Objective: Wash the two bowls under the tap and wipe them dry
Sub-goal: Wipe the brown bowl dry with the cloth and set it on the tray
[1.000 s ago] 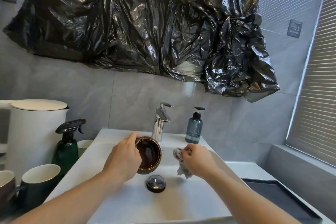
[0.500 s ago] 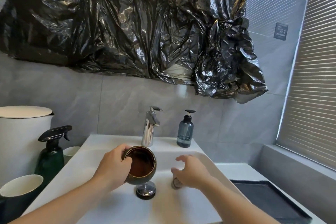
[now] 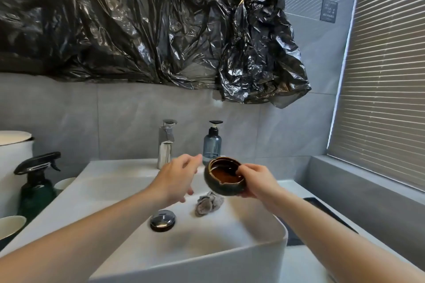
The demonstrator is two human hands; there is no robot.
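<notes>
My right hand [image 3: 257, 181] grips a small dark bowl [image 3: 224, 179] with a brown glazed inside, held tilted above the right side of the white sink [image 3: 230, 257]. My left hand [image 3: 178, 177] hovers just left of the bowl with its fingers apart, holding nothing. A crumpled grey cloth [image 3: 208, 203] lies in the basin below the bowl. The chrome tap [image 3: 166, 142] stands behind my left hand; no water shows. A second bowl is not clearly in view.
The drain plug [image 3: 162, 220] sits in the basin floor. A blue soap bottle [image 3: 212, 146] stands right of the tap. A green spray bottle [image 3: 36, 187], white cups [image 3: 10, 228] and a white bin [image 3: 13, 158] crowd the left. A dark tray [image 3: 322, 211] lies right.
The bowl passed from my left hand to my right hand and moved right. My right hand let go of the grey cloth, which now lies in the basin.
</notes>
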